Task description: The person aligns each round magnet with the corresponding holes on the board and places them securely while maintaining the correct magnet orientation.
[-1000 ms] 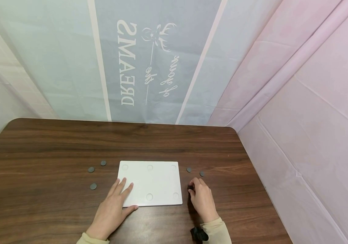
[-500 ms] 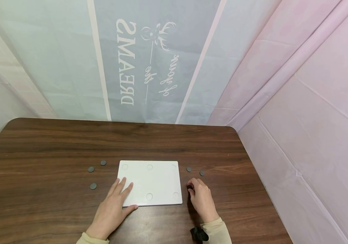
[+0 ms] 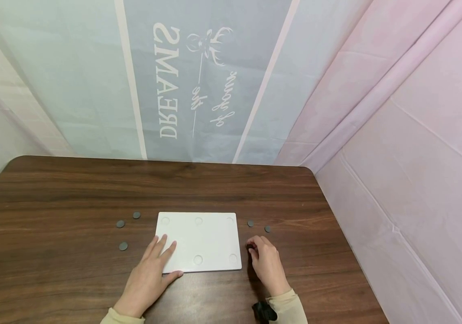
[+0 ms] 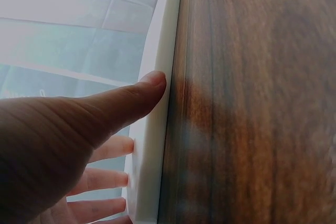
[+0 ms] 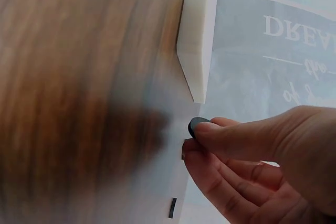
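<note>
A white rectangular board (image 3: 210, 240) with shallow round recesses lies flat on the table. My left hand (image 3: 146, 279) rests on its near left corner, fingers spread over the top; in the left wrist view the thumb (image 4: 131, 98) touches the board's front edge. Just off the board's right side, my right hand (image 3: 268, 265) pinches a small dark disc (image 5: 197, 127) between thumb and fingers, above the table. Two more grey discs lie beyond that hand, one nearer the board (image 3: 250, 223) and another disc (image 3: 267, 229) farther right.
Three grey discs lie left of the board: a back disc (image 3: 136, 215), a middle disc (image 3: 120, 223) and a front disc (image 3: 123, 246). The brown wooden table (image 3: 73, 193) ends at a printed curtain (image 3: 198, 81) behind. A pale cloth (image 3: 417, 202) hangs at the right.
The right hand, still pinching the dark disc, has shifted very slightly left toward the board. The left hand stays on the board, and the loose discs have not moved.
</note>
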### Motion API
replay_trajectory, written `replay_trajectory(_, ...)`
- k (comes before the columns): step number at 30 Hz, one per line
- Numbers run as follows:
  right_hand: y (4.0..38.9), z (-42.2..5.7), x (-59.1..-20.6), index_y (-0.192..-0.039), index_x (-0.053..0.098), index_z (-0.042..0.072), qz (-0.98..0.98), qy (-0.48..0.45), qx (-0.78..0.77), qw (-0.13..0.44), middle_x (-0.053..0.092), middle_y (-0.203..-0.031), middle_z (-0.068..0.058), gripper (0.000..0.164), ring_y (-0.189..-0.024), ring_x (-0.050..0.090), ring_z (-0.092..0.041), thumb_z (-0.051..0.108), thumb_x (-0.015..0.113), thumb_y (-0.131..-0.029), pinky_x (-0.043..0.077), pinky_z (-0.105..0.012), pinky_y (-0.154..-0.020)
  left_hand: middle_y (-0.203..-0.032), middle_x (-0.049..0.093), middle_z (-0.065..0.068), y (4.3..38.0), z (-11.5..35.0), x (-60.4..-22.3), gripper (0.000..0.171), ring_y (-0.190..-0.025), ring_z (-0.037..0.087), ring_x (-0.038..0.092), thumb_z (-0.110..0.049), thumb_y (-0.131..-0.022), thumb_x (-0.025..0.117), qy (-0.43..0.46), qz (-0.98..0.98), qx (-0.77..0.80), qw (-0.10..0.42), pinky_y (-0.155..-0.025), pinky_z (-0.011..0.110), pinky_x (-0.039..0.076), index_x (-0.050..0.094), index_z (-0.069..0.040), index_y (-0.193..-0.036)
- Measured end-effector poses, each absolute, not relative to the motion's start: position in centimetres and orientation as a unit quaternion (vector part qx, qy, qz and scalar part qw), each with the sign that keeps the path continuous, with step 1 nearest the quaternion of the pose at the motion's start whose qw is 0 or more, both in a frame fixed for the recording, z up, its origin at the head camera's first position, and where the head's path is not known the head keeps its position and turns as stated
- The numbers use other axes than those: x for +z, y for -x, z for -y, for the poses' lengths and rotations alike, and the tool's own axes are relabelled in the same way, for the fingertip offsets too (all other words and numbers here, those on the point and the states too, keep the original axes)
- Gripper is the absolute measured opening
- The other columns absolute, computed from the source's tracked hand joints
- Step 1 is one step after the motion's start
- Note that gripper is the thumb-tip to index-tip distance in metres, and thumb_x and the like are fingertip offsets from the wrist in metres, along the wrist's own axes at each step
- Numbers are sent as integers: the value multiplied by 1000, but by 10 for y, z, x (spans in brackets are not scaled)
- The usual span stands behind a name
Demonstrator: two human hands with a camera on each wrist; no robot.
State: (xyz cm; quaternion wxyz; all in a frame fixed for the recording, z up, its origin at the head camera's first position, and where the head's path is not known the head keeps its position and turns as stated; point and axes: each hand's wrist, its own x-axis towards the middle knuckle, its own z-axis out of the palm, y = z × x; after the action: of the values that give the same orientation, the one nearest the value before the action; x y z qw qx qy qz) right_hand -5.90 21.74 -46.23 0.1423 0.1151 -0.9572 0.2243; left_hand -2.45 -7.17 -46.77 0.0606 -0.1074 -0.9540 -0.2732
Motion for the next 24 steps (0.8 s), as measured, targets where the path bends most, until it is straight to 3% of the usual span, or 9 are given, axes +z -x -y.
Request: replay_trajectory(24, 56, -206, -456, -90, 67, 8, 948, -129, 271, 101, 63, -83, -2, 21, -74, 61, -11, -10, 69, -79, 51, -21, -62, -139, 51, 21, 24, 72, -468, 67, -131, 42, 42, -34, -71, 83, 106, 953, -276, 63, -77, 54, 54, 62, -5, -127)
